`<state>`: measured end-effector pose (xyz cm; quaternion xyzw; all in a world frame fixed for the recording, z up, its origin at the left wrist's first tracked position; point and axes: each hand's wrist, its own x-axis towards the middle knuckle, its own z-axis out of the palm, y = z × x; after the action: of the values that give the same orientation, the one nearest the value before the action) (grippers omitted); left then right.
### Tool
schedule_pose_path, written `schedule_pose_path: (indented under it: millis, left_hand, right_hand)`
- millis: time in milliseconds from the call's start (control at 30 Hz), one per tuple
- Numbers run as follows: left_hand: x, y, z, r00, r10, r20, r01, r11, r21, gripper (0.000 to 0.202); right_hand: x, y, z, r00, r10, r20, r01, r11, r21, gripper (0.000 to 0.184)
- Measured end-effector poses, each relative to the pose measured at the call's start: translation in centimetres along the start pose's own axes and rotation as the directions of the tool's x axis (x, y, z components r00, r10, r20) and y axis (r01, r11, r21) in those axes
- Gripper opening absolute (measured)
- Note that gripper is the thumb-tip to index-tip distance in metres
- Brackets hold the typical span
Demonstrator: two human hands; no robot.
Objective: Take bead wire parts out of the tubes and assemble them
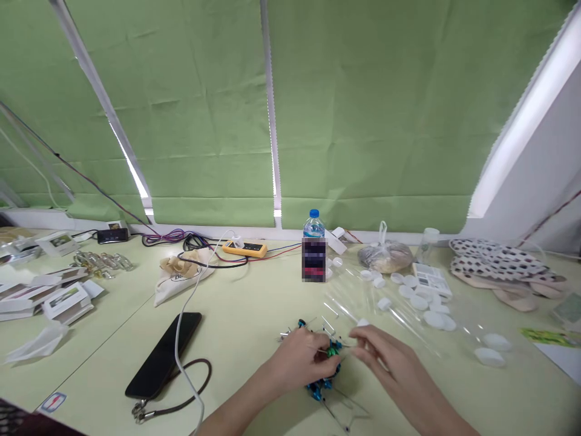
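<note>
Blue and green metallic pieces with thin wire legs (316, 390) lie in a tangled cluster on the table at the lower middle. My left hand (302, 357) is closed over this cluster, its thumb and fingers around a green-and-blue part. Just to the right, my right hand (390, 363) has its thumb and fingertips drawn together beside the cluster. A thin light strand seems to run toward those fingertips, but what they hold is too small to make out. Right behind the right fingertips lies a clear plastic tube (341, 307) with a white cap.
A water bottle (314, 230) stands behind the hands. White caps (422, 301) and clear tubes spread to the right, near a knotted plastic bag (385, 257) and dotted cloth (499, 260). Leftward are a phone (164, 354), a white cable (178, 339), a power strip (245, 249) and small boxes (68, 303).
</note>
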<state>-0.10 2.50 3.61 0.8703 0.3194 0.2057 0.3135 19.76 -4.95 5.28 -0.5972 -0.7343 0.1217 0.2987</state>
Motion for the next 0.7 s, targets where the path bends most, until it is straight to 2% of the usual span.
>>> schedule_pose_path:
  millis: [100, 167, 200, 267, 333, 433, 500, 600, 700]
  left_hand:
    - [0.0, -0.3, 0.1, 1.0, 0.013, 0.008, -0.014, 1.0, 0.02, 0.031]
    - [0.0, -0.7, 0.0, 1.0, 0.012, 0.005, -0.012, 0.999, 0.032, 0.035]
    - [0.0, -0.9, -0.2, 1.0, 0.008, 0.001, -0.008, 0.999, 0.036, 0.036]
    - [0.2, -1.4, -0.8, 1.0, 0.005, 0.003, -0.005, 0.999, 0.035, 0.035]
    - [0.4, -2.0, -1.7, 1.0, -0.013, -0.017, 0.014, 0.999, 0.046, 0.029]
    - [0.9, -3.4, -3.1, 0.984, -0.09, -0.153, 0.107, 0.989, 0.104, 0.027]
    - [1.2, -4.4, -3.7, 0.971, -0.123, -0.207, 0.15, 0.982, 0.119, 0.03]
    - [1.5, -5.4, -3.7, 0.982, -0.13, -0.134, 0.146, 0.983, 0.114, 0.027]
    - [1.5, -5.7, -3.2, 0.992, -0.121, -0.024, 0.123, 0.985, 0.117, 0.035]
  right_hand:
    - [2.1, -4.2, 0.6, 0.985, -0.151, 0.09, 0.153, 0.988, -0.021, 0.017]
    - [3.0, -5.3, 1.4, 0.968, -0.216, 0.126, 0.224, 0.973, -0.053, 0.006]
    - [3.3, -5.3, 1.7, 0.964, -0.229, 0.133, 0.239, 0.969, -0.059, 0.012]
    - [3.8, -4.7, 2.0, 0.965, -0.225, 0.135, 0.234, 0.971, -0.055, 0.021]
    - [4.2, -3.5, 1.5, 0.971, -0.197, 0.139, 0.205, 0.978, -0.046, 0.022]
    - [5.0, -1.6, -0.1, 0.981, -0.127, 0.147, 0.134, 0.99, -0.036, 0.022]
    - [5.6, -0.4, -1.0, 0.987, -0.068, 0.147, 0.073, 0.997, -0.03, 0.023]
    - [6.5, 0.9, -1.2, 0.988, 0.019, 0.155, -0.019, 1.0, 0.0, 0.024]
    - [6.9, 1.7, -0.2, 0.984, 0.071, 0.161, -0.08, 0.995, 0.051, 0.026]
